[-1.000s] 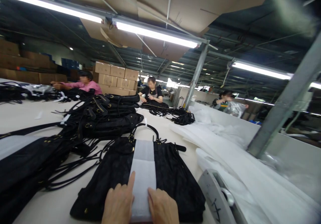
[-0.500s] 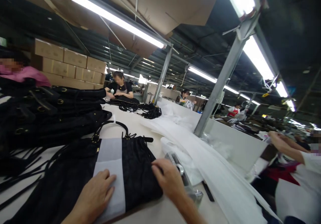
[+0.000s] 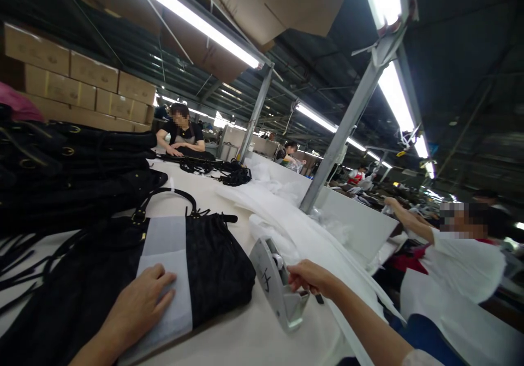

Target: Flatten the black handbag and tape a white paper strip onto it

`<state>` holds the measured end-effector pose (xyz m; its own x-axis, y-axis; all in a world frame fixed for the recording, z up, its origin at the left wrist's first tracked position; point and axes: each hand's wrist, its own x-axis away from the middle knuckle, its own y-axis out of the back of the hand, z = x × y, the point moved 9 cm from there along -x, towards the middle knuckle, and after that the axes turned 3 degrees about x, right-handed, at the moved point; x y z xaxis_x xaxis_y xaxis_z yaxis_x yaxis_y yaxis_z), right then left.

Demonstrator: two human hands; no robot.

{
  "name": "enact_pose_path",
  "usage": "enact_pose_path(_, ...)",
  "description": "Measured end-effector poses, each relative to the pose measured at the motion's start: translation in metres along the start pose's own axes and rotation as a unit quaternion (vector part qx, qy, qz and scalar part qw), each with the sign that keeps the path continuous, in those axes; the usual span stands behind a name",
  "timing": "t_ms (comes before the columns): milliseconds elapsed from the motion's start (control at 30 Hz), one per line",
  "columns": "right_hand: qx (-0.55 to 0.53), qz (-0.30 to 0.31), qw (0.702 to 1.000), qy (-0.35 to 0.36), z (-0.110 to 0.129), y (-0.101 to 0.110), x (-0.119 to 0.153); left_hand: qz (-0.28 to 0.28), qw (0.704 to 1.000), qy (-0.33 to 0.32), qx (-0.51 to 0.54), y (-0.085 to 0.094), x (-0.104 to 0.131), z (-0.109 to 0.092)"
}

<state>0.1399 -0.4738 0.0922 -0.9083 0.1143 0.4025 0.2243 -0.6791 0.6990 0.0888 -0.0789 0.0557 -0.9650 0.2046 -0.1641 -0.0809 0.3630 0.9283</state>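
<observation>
A black handbag (image 3: 221, 267) with a curved handle lies flat on the white table. Around its middle runs a pale grey-white paper band (image 3: 166, 235). My left hand (image 3: 141, 300) rests on this band, fingers lying loosely over it. To the right of the bag stands a grey tape dispenser (image 3: 270, 289) with a roll in it and a dark mark on its side. My right hand (image 3: 309, 277) is at the dispenser, its fingers curled together just above the front end. Whatever is between those fingertips does not show.
Black bags (image 3: 90, 180) with buckles and straps are piled at the left. A long white sheet of thin material (image 3: 295, 229) runs along the table's right side. Beyond it are a low white partition (image 3: 352, 218) and a metal post (image 3: 344, 120). Co-workers sit across the table and at right.
My right hand has left the bag's right edge and moved right to the tape dispenser. My left hand stays on the paper band. The view has turned slightly right.
</observation>
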Motion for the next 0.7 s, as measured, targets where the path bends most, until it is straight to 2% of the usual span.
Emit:
enact_pose_path(100,0.003,0.002,1.000,-0.005,0.004,0.003,0.004,0.000,1.000,-0.002,0.000,0.002,0.000,-0.002)
enact_pose_path(267,0.003,-0.026,0.998,0.050,0.011,0.020,0.031,-0.012,1.000,-0.004,-0.022,0.003,-0.001,-0.004)
enact_pose_path(400,-0.010,-0.037,0.997,0.060,-0.013,0.024,0.056,-0.015,0.999,-0.022,-0.042,0.001,-0.002,-0.006)
enact_pose_path(567,-0.006,-0.059,0.998,0.037,-0.055,0.001,0.068,-0.016,0.996,-0.045,-0.076,-0.004,-0.004,-0.009)
enact_pose_path(633,0.005,-0.046,0.998,0.049,-0.059,-0.017,0.070,0.001,0.996,-0.037,-0.078,-0.006,-0.004,-0.010)
enact_pose_path(700,0.012,0.004,0.997,0.072,-0.054,-0.040,0.072,0.017,0.997,-0.024,-0.065,-0.005,-0.003,-0.012)
